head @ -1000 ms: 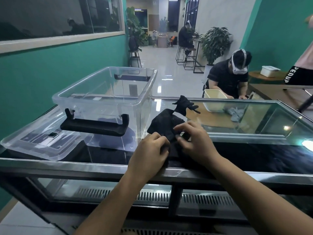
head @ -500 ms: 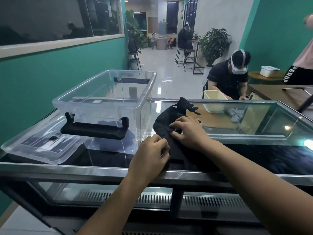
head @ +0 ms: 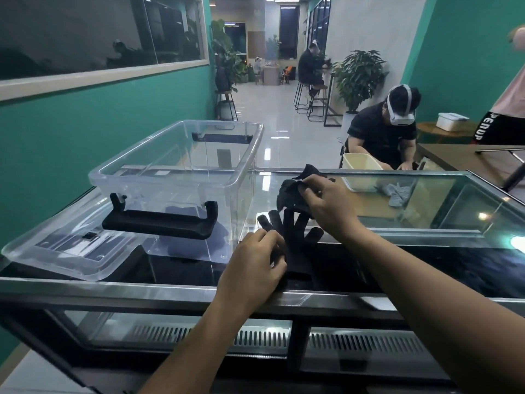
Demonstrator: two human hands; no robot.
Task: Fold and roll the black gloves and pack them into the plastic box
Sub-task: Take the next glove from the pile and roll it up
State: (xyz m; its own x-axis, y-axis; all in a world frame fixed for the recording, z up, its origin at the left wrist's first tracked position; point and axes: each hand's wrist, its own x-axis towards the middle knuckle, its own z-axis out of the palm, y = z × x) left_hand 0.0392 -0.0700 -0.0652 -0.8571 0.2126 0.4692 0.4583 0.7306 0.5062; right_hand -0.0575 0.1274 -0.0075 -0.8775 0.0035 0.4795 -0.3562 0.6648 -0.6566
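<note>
At counter's (head: 170, 291) front edge: left hand (head: 252, 268) pinches flat glove (head: 295, 234).
Change: right hand (head: 329, 206) grips bunched glove (head: 289, 191), now lifted apart.
Meaning: pair separated; folding likely next.

The plastic box (head: 159, 184) is sitting on the left part of the glass counter (head: 426, 194), with its lid (head: 56, 251) lying at its front-left. Just right of the box, the flat glove (head: 295, 234) is lying near the front edge, with the left hand (head: 252, 268) gripping its near side. Behind it, the right hand (head: 329, 203) is holding the bunched glove (head: 289, 191).
</note>
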